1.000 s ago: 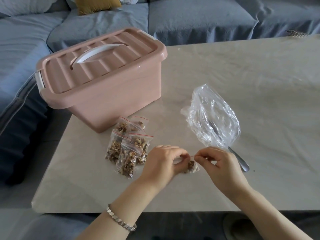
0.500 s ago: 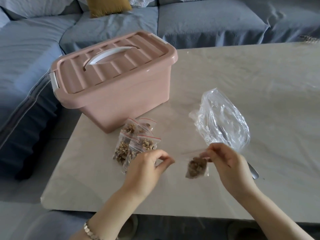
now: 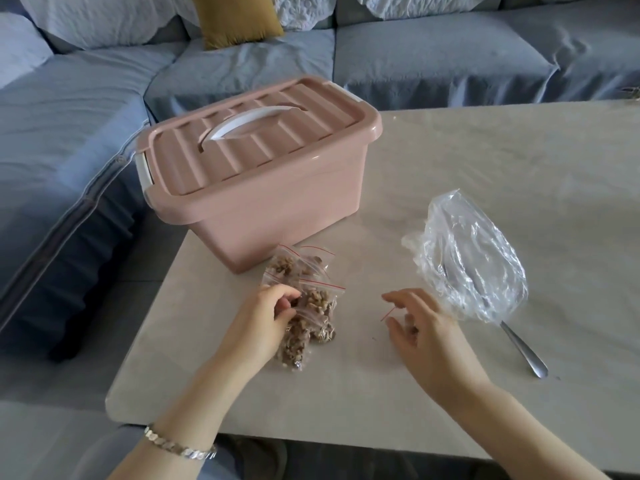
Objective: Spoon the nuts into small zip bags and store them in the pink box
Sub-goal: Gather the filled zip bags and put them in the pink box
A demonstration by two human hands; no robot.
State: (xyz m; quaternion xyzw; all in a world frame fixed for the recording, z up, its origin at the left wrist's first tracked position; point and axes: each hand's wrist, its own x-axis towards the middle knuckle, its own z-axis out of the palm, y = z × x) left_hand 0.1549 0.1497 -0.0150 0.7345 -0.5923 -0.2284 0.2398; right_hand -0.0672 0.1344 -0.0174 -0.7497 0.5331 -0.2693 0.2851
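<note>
The pink box (image 3: 263, 202) stands at the table's left with its ribbed lid shut and a white handle on top. Just in front of it lies a pile of small zip bags (image 3: 317, 306) filled with nuts. My left hand (image 3: 263, 327) rests on the pile's left side, its fingers curled around one of the bags. My right hand (image 3: 429, 330) hovers low over the table to the right, fingers closed on another small zip bag (image 3: 388, 312). Only that bag's red strip and a bit of nut show under the fingers.
A crumpled clear plastic bag (image 3: 471, 258) lies right of my right hand, with a metal spoon (image 3: 524, 349) poking out from under it toward the front edge. A blue sofa (image 3: 69, 140) wraps around the table's left and far sides.
My left hand let go of the filled bag and moved left onto the pile. My right hand kept that bag and lowered it toward the table.
</note>
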